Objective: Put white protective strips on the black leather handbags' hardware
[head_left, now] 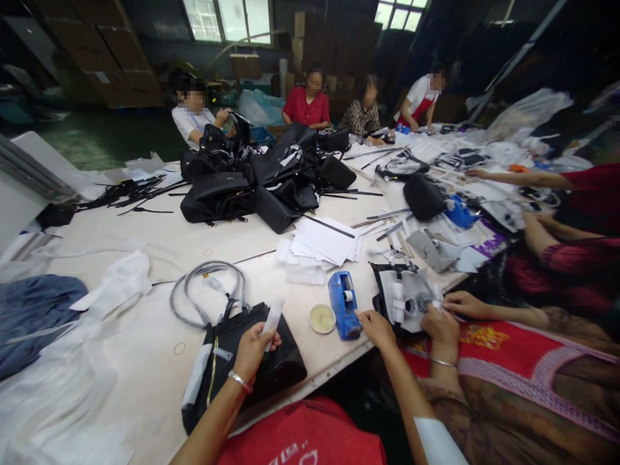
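My left hand (250,352) is closed around a white paper strip (272,316) that sticks up from my fingers. It rests on top of a black handbag (285,365) at the near table edge, whose grey wrapped handles (206,290) loop away from me. My right hand (375,327) reaches to the near end of a blue tape dispenser (343,300), fingers curled in a pinch; what they hold is too small to see. A small round tin (322,318) sits between the bag and the dispenser.
A neighbour's two hands (443,323) work on a paper-wrapped bag (402,294) just right of mine. A heap of black handbags (261,181), a stack of white sheets (324,242) and loose straps cover the long white table (145,239). Several people sit along its far and right sides.
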Tool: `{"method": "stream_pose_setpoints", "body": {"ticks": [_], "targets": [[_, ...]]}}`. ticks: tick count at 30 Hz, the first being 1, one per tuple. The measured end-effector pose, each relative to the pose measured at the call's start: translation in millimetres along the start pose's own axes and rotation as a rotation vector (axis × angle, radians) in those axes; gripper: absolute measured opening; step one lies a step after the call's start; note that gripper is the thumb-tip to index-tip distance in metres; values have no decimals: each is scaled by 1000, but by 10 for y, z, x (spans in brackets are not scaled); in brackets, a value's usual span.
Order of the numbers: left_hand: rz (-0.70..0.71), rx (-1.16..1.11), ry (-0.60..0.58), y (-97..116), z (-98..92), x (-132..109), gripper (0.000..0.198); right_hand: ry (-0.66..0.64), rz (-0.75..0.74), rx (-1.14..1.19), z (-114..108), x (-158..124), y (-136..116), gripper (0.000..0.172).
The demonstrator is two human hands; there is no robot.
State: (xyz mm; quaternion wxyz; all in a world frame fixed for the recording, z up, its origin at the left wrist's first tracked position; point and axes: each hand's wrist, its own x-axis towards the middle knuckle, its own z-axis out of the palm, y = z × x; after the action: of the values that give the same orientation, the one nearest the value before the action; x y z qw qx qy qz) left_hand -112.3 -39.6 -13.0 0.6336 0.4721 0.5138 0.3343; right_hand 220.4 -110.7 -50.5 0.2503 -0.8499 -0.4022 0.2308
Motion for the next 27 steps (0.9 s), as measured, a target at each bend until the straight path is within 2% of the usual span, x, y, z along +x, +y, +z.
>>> {"method": "stream_pose_setpoints", "body": {"ticks": [2, 6, 12, 15, 19, 23, 27], "targets": [[-6, -12, -4, 2, -3, 0, 27, -44, 11, 58, 73, -4, 75, 38], [-18, -41, -3, 10, 2, -12, 28, -23, 16, 129, 210, -35, 104, 36], [-38, -64, -2, 20, 10, -23, 31, 12, 1, 224, 170, -115, 146, 34], [-35, -61, -4, 24, 8, -23, 30, -44, 24, 417, 132, -246, 151, 34], [-38, -49, 12, 18, 3, -15, 30, -152, 155, 701, 169, -410, 173, 34], [-40, -74, 4, 6, -3, -3, 31, -160, 221, 705, 261, -457, 206, 30], [-46, -83, 9, 2, -8, 1, 30, -153, 224, 659, 309, -452, 232, 28]]}}
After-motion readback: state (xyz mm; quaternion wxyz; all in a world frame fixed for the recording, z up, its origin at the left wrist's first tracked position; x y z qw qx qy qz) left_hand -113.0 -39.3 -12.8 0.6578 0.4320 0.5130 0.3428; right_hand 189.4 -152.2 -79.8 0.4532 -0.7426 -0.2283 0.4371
